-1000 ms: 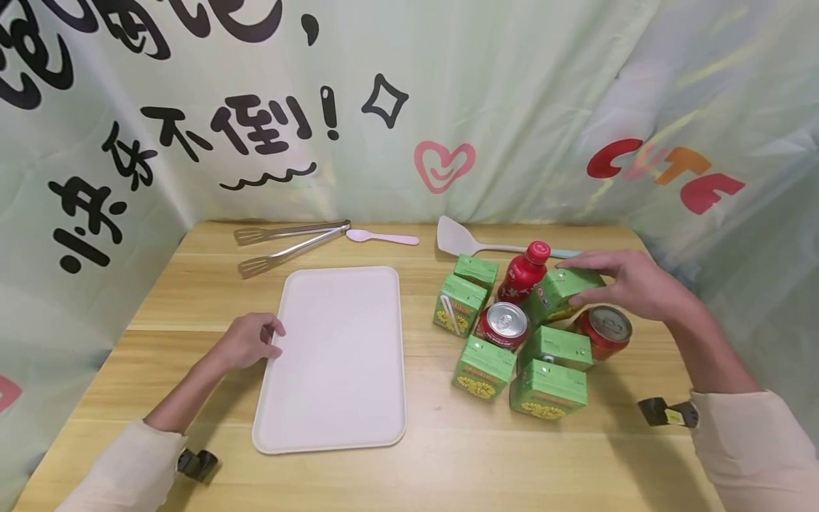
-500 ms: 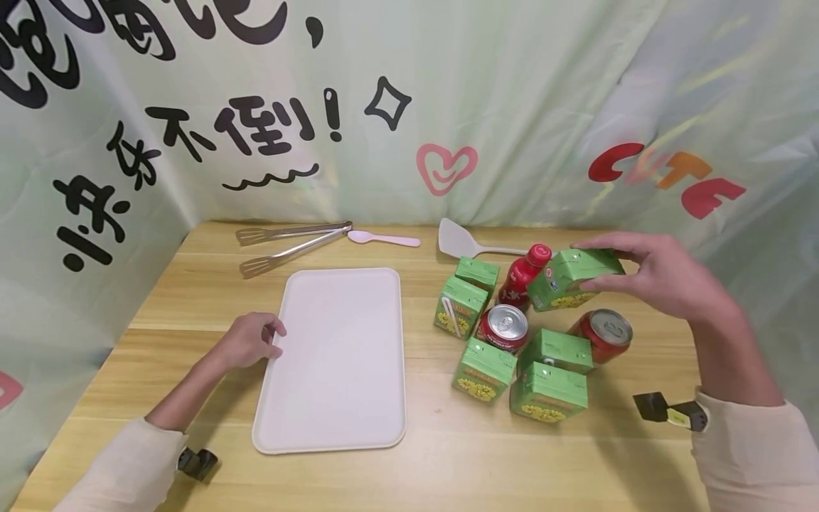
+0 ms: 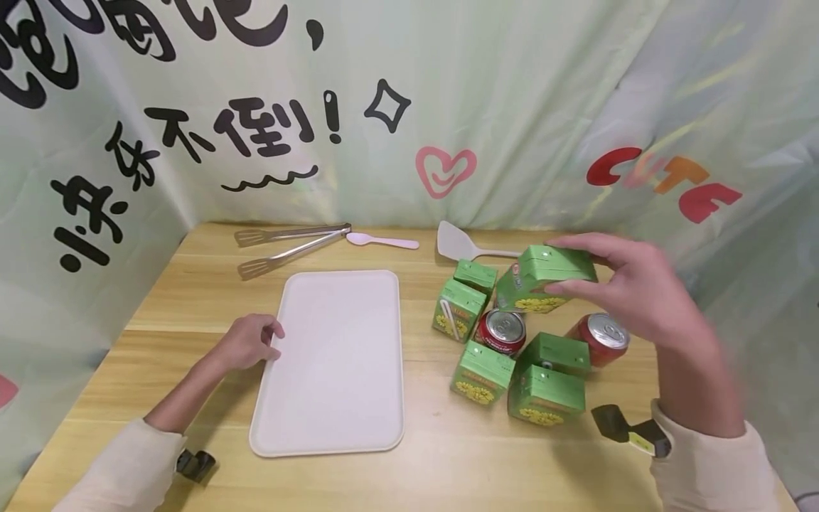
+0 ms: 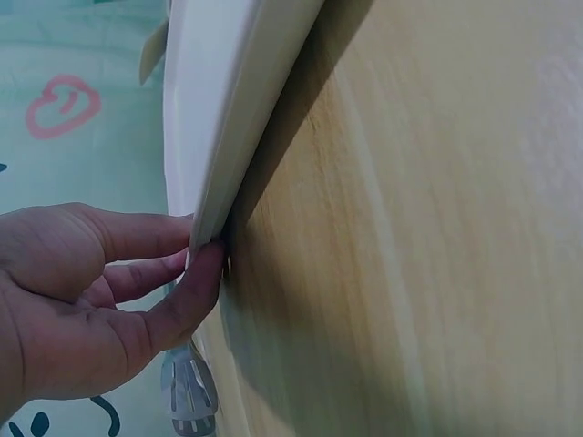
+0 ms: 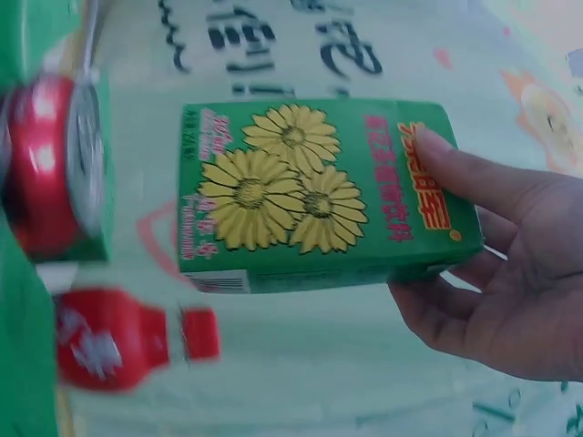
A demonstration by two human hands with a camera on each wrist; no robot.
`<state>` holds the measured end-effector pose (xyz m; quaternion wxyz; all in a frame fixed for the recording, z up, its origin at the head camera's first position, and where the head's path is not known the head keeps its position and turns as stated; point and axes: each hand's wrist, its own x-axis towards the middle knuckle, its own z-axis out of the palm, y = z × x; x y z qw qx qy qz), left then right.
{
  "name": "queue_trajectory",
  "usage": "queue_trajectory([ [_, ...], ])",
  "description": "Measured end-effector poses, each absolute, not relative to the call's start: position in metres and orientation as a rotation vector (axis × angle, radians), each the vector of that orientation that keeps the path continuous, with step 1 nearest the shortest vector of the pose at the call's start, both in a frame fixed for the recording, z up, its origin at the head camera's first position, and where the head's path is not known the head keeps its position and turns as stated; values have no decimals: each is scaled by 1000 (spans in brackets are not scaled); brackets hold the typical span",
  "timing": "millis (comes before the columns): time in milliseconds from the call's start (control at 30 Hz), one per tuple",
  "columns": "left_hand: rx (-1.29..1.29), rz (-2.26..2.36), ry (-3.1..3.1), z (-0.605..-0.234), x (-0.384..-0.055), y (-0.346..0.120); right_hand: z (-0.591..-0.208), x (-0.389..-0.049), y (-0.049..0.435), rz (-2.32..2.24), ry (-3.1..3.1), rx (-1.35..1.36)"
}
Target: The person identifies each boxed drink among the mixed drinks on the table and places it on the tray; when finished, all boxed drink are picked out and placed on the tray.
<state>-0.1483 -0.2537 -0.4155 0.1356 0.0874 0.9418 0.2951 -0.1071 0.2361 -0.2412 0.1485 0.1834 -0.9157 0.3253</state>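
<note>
My right hand [image 3: 630, 288] pinches the top of a green drink carton [image 3: 544, 279] between thumb and fingers and holds it above the other drinks. Yellow flowers cover the front of that carton [image 5: 282, 196] in the right wrist view. At the left edge of the white tray [image 3: 329, 363], my left hand [image 3: 246, 341] grips the rim. Thumb and fingers [image 4: 187, 300] pinch that rim in the left wrist view. Below the held carton stand a red can [image 3: 502, 331] and more green cartons [image 3: 483, 373]. A red bottle [image 5: 114, 339] is mostly hidden behind the carton in the head view.
A second red can [image 3: 601, 338] stands at the right of the group. Along the back lie metal tongs [image 3: 294, 245], a pink spoon [image 3: 384, 241] and a spatula [image 3: 456, 242]. A printed curtain [image 3: 512, 107] hangs behind the wooden table [image 3: 461, 462].
My right hand has lifted the green carton out of the group and then moved it left, in front of the red bottle. My left hand stays at the tray's edge.
</note>
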Motion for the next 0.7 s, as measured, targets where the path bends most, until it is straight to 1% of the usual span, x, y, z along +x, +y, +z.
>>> queue_trajectory([
  [167,250,849,2725,-413,-148,-253,-246,-106,206,942,-2572,594],
  [433,234,862,2715,-413,-146,-253,-258,-104,156,1091,-2620,510],
  [700,234,854,2707,-412,-148,-252,-279,-112,100,1254,-2685,520],
])
